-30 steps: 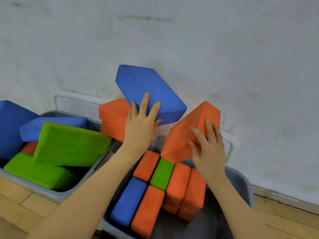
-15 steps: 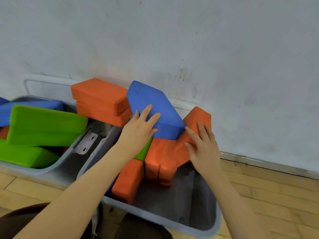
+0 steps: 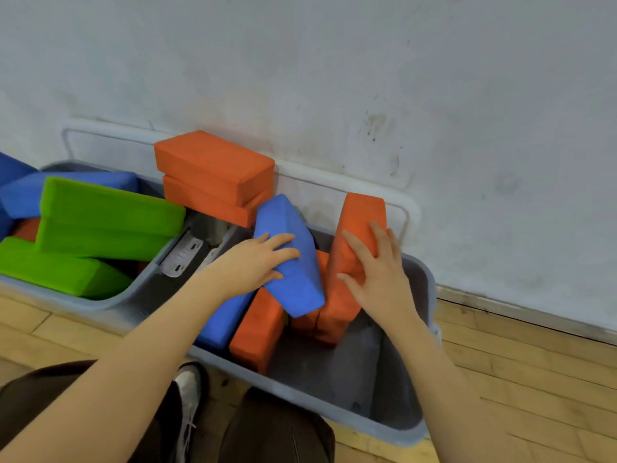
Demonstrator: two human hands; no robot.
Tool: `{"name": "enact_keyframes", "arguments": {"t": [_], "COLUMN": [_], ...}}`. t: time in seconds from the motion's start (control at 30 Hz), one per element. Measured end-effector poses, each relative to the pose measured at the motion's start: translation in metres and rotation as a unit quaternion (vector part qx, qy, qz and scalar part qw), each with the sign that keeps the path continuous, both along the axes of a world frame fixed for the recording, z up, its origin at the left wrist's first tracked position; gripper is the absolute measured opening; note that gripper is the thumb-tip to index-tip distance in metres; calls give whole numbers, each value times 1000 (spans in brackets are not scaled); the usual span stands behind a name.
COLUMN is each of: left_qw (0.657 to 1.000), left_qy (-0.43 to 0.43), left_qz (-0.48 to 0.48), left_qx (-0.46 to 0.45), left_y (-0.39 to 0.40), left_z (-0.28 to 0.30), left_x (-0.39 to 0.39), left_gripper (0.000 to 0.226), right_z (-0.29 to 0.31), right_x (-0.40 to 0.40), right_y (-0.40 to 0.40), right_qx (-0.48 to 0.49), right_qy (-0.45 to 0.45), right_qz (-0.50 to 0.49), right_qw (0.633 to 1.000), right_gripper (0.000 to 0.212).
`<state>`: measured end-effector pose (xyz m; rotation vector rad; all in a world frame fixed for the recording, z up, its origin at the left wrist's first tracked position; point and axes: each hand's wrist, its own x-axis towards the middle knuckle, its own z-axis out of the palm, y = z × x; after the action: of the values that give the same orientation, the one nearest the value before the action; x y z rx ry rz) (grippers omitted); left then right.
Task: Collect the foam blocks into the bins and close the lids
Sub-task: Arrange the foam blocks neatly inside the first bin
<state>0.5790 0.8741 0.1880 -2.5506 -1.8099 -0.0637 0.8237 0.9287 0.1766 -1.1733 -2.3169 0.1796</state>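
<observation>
My left hand (image 3: 258, 260) grips a blue foam block (image 3: 293, 279), tilted down into the right grey bin (image 3: 414, 426). My right hand (image 3: 374, 272) holds an orange foam block (image 3: 359, 222) standing on end in the same bin. Under them lie another blue block (image 3: 223, 319) and an orange block (image 3: 258, 332). Two stacked orange blocks (image 3: 213, 168) rest across the rims between the bins. The left grey bin (image 3: 66, 304) holds green blocks (image 3: 107, 208) and blue ones (image 3: 23, 195).
A scuffed white wall (image 3: 367, 78) stands right behind the bins, with the bins' white open lids (image 3: 405, 205) leaning against it. Wooden floor (image 3: 534, 379) spreads to the right. My dark trousers and a shoe (image 3: 188, 389) are at the bottom edge.
Both hands have lowered their blocks into the right bin. The blue block now tilts down over the lying blocks, and the orange block has turned upright.
</observation>
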Motion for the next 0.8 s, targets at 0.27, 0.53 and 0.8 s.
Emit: {"name": "enact_keyframes", "arguments": {"t": [0.27, 0.53, 0.8], "left_qw": [986, 917, 921], "left_qy": [-92, -362, -358], "left_qz": [101, 165, 140], "left_qx": [97, 16, 68], "left_y": [8, -3, -16], "left_z": [-2, -33, 18], "left_x": [23, 60, 70], "left_gripper": [61, 58, 54], "right_z": [0, -2, 12], "right_x": [1, -5, 9], "right_y": [-3, 1, -24], "right_qx": [-25, -60, 29], "right_qy": [32, 76, 94], "right_qz": [-10, 9, -22], "right_qw": [999, 995, 995], "right_gripper": [74, 71, 65]}}
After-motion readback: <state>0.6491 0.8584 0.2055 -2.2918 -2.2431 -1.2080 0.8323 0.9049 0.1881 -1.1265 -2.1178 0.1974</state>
